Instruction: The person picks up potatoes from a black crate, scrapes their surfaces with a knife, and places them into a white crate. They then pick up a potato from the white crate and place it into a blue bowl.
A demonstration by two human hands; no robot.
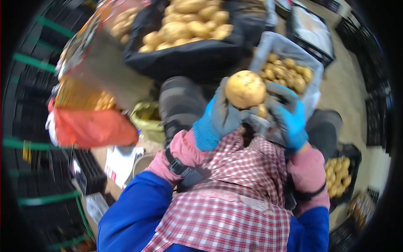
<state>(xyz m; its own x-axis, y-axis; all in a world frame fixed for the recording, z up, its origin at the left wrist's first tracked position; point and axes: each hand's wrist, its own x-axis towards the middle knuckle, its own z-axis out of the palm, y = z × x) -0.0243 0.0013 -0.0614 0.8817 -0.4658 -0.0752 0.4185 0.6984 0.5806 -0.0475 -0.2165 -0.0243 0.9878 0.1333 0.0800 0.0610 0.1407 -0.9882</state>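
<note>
A large yellow potato [245,89] with dark specks is in my left hand [222,113], its gloved fingers and thumb closed around the potato's left and lower side. Close on the right is my right hand [287,111], in the same blue and grey glove, with its fingers curled inward near the potato. A smaller potato [262,111] shows between the two hands, right at the right fingertips; I cannot tell whether that hand grips it. Just beyond my hands, a crate lined with pale plastic [315,94] contains many small potatoes [289,71].
A dark-lined crate [184,56] heaped with big potatoes [189,29] stands ahead. On the left are a red sack [94,128] and an olive-green bag [149,122]. Another crate of potatoes [337,176] sits at the right. Stacked black crates [37,96] line the far left.
</note>
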